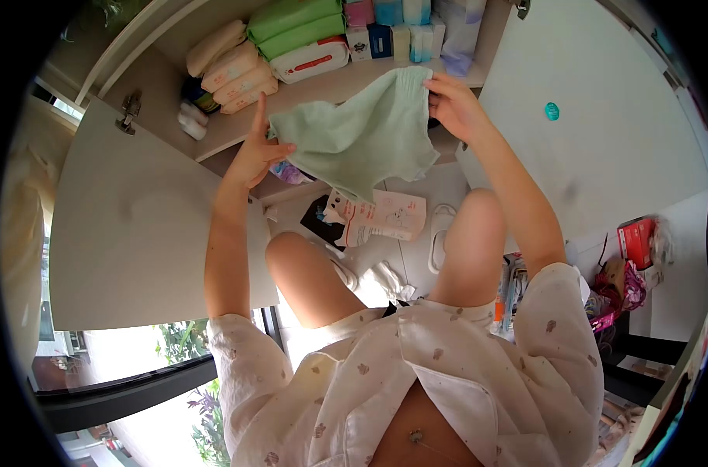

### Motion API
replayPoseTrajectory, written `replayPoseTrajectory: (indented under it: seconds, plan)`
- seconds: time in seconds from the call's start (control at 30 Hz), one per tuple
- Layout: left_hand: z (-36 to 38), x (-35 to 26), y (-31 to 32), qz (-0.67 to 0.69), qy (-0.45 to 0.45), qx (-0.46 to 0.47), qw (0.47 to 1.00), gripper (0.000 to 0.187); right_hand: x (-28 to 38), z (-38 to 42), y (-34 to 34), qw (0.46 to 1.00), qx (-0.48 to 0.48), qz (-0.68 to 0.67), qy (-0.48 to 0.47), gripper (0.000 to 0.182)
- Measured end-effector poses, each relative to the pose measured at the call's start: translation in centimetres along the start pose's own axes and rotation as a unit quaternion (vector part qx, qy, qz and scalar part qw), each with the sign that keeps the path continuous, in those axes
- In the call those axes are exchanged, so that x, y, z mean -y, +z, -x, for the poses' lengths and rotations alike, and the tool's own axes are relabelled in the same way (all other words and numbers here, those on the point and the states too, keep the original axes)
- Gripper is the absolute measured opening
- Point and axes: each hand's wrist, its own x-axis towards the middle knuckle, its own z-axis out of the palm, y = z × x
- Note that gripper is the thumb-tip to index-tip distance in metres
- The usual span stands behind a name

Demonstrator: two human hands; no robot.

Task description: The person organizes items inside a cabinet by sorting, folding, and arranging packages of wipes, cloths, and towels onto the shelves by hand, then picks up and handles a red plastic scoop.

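Observation:
Pale green shorts (362, 128), with what looks like a gathered waistband at the upper right, hang stretched between my hands in front of the open cabinet. My left hand (262, 152) grips the left edge, thumb over the cloth and one finger pointing up; its other fingers are partly hidden. At the upper right corner, my right hand (453, 105) pinches the waistband between thumb and fingers. Below the shorts, a printed pink-and-white package (385, 219) lies on the floor beside a black item (320, 222).
The cabinet shelf (315, 93) holds peach packs (241, 78), green packs (299, 27), a white wipes pack (313, 61) and small boxes (381, 43). Cabinet doors (144, 218) stand open on both sides. White slippers (441, 233) and a crumpled white cloth (385, 280) are near my knees.

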Motion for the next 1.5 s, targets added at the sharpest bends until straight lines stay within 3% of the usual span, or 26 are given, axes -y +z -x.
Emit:
replayPoseTrajectory:
  seconds: [0.03,0.17,0.23,0.3,0.4,0.47,0.53,0.57,0.63,0.67,0.73,0.93,1.07,1.13,1.17,1.27,1.3,1.33,1.37,1.4,1.43,1.5]
  plan:
    - [-0.4,0.2,0.0,0.009,-0.079,-0.014,0.997,0.082,0.1,0.2,-0.1,1.000,-0.003,0.001,-0.001,0.025]
    - [-1.3,0.2,-1.3,-0.075,-0.124,-0.110,0.983,0.062,0.4,0.7,-1.1,0.987,-0.096,0.124,-0.043,0.024]
    - [-1.6,0.7,-2.3,-0.199,-0.035,-0.087,0.975,0.037,0.6,0.9,-1.8,0.979,-0.124,0.151,-0.060,0.024]
    - [-2.0,0.9,-2.9,-0.191,-0.025,-0.064,0.979,0.032,0.6,1.0,-2.3,0.963,-0.173,0.190,-0.086,0.023]
    - [-1.7,0.7,-2.3,-0.213,0.001,-0.034,0.976,0.026,0.2,0.8,-2.8,0.952,-0.170,0.212,-0.137,0.022]
    - [-1.1,0.1,-1.4,-0.243,0.020,-0.024,0.969,0.026,0.1,0.7,-3.2,0.956,-0.167,0.211,-0.117,0.023]
    - [-0.4,-0.6,-0.4,-0.378,0.063,-0.044,0.923,0.027,-0.3,0.3,-3.8,0.948,-0.160,0.251,-0.108,0.022]
    - [-0.2,-0.4,-0.3,-0.378,0.064,-0.043,0.923,0.027,-0.6,0.0,-4.4,0.948,-0.162,0.251,-0.108,0.022]
    - [0.0,0.1,-0.1,-0.519,0.197,-0.085,0.827,0.027,-0.9,-0.4,-5.0,0.906,-0.157,0.380,-0.096,0.021]
    - [0.1,0.3,-0.1,-0.520,0.198,-0.085,0.827,0.027,-1.2,-0.5,-5.3,0.906,-0.157,0.380,-0.097,0.021]
    - [0.3,0.4,0.2,-0.519,0.222,-0.119,0.817,0.026,-1.4,-0.6,-4.9,0.838,-0.174,0.484,-0.183,0.021]
    - [0.7,-0.1,0.6,-0.528,0.220,-0.191,0.798,0.025,-0.9,-1.0,-4.7,0.934,-0.129,0.320,-0.096,0.014]
    - [0.7,0.2,0.1,-0.568,0.236,-0.200,0.763,0.022,-1.4,-0.4,-3.8,0.938,-0.085,0.295,-0.162,0.015]
    - [1.0,-0.1,0.4,-0.647,0.241,-0.201,0.695,0.015,-1.7,0.0,-3.0,0.946,-0.085,0.272,-0.156,0.028]
    - [0.9,-0.3,0.1,-0.648,0.242,-0.202,0.694,0.015,-1.7,0.2,-2.7,0.946,-0.085,0.272,-0.158,0.028]
    - [0.5,-2.4,-0.7,-0.632,0.224,-0.150,0.726,0.021,-0.6,0.4,-1.2,0.939,-0.093,0.270,-0.190,0.041]
    - [0.7,-4.3,0.0,-0.323,0.223,-0.139,0.909,0.030,-0.2,0.5,-0.2,0.933,-0.074,0.239,-0.259,0.046]
    - [0.9,-5.2,0.7,0.028,0.191,-0.109,0.975,0.039,-0.6,0.8,0.1,0.929,-0.065,0.222,-0.289,0.048]
    - [1.2,-4.1,1.7,0.038,0.211,-0.070,0.974,0.046,-1.1,1.1,0.4,0.924,-0.055,0.206,-0.318,0.051]
    - [1.4,-2.3,2.7,0.048,0.233,-0.031,0.971,0.054,-2.5,1.3,0.0,0.939,-0.067,0.271,-0.203,0.053]
    - [0.8,2.0,2.3,0.031,0.098,-0.035,0.994,0.051,-3.9,1.1,-0.5,0.936,-0.078,0.332,-0.091,0.056]
    - [0.6,7.8,3.9,0.047,-0.045,-0.049,0.997,0.043,-7.7,0.7,-3.7,0.937,-0.023,0.345,-0.052,0.058]
